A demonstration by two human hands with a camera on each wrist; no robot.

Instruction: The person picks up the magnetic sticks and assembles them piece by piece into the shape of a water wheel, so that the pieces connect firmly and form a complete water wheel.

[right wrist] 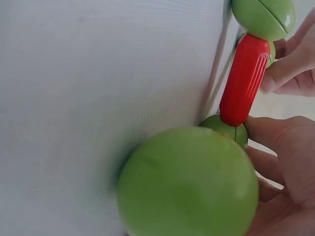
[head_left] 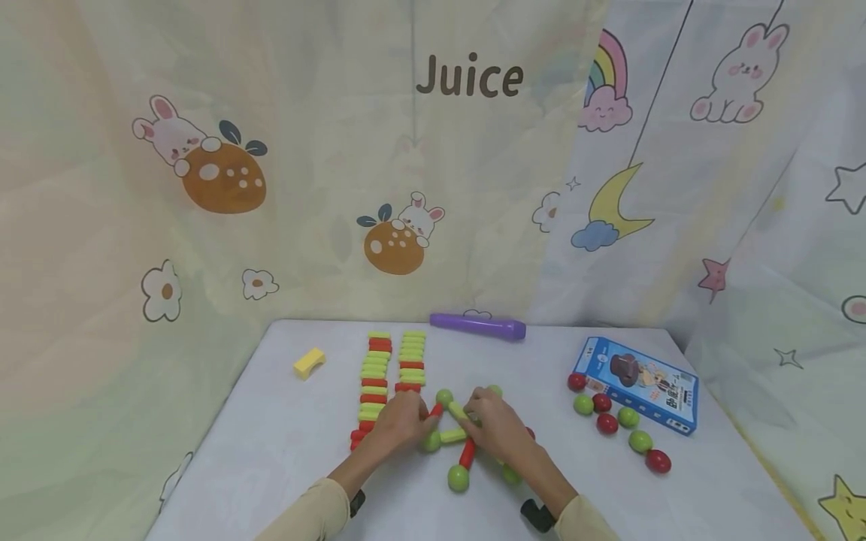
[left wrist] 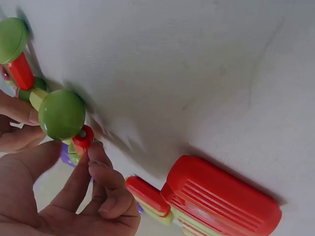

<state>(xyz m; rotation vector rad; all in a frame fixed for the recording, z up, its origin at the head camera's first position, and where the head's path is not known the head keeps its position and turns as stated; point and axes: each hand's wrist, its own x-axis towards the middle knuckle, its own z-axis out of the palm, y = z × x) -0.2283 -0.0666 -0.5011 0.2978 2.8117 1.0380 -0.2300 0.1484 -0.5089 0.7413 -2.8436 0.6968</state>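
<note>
A ball-and-rod frame of toy pieces lies on the table, with a green ball [head_left: 458, 479] at its near end on a red rod [head_left: 467, 453]. My left hand [head_left: 404, 419] pinches a short red rod [left wrist: 83, 139] beside another green ball [left wrist: 62, 114]; its thumb is close to that ball. My right hand [head_left: 499, 422] grips a green ball [right wrist: 231, 132] at a joint where a red rod [right wrist: 244, 79] meets it. That joint is mostly covered in the head view. A yellow-green rod [head_left: 453, 436] runs between the two hands.
Rows of red and yellow-green rods [head_left: 375, 368] lie to the left. A yellow block [head_left: 310, 363] sits farther left, and a purple stick [head_left: 477, 327] lies along the back edge. At right are a blue box [head_left: 639, 383] and several loose balls [head_left: 640, 441].
</note>
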